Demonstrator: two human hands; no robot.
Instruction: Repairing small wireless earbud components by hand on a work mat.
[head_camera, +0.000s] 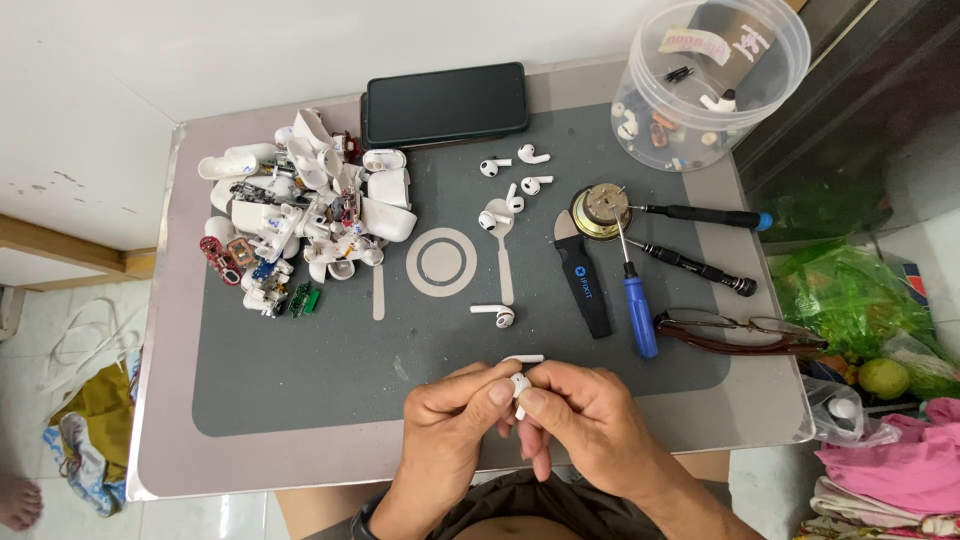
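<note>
We count three screwdrivers (640, 300), one phone (445, 103), one pair of glasses (740, 332), one round clear tub (715, 80), and six loose white earbuds (495, 315) on the mat.

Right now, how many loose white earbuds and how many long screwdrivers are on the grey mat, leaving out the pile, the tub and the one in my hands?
Loose white earbuds: 6
Long screwdrivers, one blue-handled, two black-handled: 3
Total: 9

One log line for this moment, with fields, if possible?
left hand: holds white earbud | right hand: holds same earbud | place: above grey mat
</note>
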